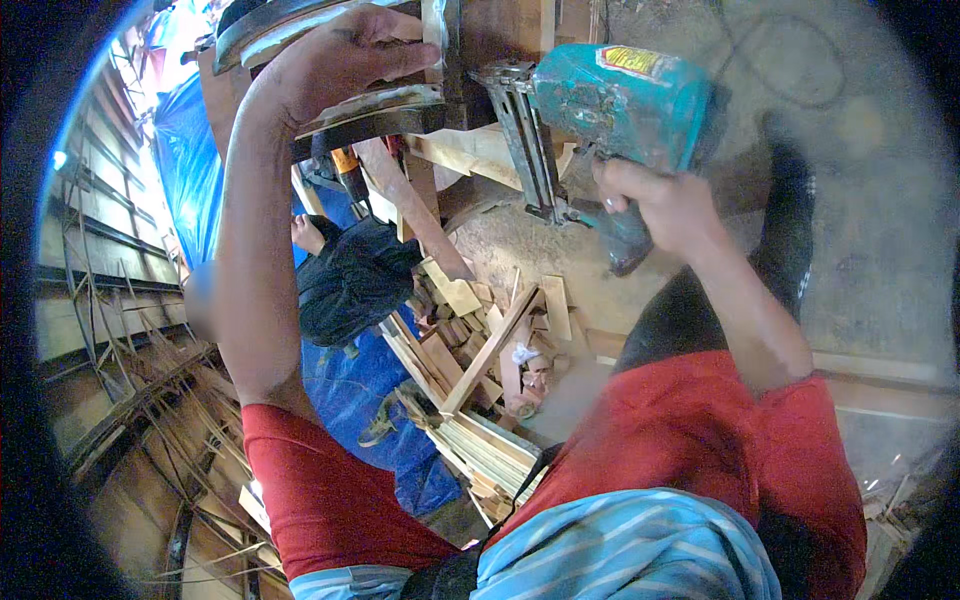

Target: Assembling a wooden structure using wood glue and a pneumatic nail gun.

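Note:
At the top, a dark, curved wooden frame [375, 115] with pale edges runs toward an upright post [453, 60]. My left hand [345, 60] is bent over the frame, its fingers closed against the wood beside the post. In my right hand [660, 205] is a teal nail gun [620, 105], gripped by its dark handle. The gun's long metal magazine [525, 150] slants down from its nose, which is at the right side of the post. Whether the nose touches the wood I cannot tell.
Beyond my left forearm, another person in dark clothing [360, 275] is near an orange and black power drill [348, 172]. Wood offcuts [460, 330] and long strips [490, 445] lie below, beside a blue tarp [350, 390]. A thin cable [745, 50] curls on the concrete floor [870, 220].

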`<act>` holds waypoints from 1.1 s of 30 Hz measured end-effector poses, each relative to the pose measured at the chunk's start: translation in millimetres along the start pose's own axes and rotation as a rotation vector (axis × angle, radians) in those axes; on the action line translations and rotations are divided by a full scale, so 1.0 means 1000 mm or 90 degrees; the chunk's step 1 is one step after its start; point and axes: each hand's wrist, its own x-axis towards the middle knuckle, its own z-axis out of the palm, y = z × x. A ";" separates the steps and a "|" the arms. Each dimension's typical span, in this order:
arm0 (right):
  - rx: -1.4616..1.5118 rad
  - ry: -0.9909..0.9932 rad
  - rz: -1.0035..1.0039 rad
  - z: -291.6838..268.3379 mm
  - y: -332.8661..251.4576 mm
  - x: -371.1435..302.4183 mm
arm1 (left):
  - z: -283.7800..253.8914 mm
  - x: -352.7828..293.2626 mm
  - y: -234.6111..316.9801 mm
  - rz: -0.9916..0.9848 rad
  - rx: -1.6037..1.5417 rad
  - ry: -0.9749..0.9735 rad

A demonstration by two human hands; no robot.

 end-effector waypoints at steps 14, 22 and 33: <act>0.043 0.019 0.046 0.011 0.002 0.005 | 0.016 -0.002 0.073 -0.012 0.220 0.255; -0.002 0.013 0.050 0.011 -0.002 0.007 | 0.018 -0.003 0.079 -0.035 0.208 0.246; -0.033 0.010 -0.048 0.011 0.002 0.004 | 0.017 -0.002 0.071 0.004 0.188 0.248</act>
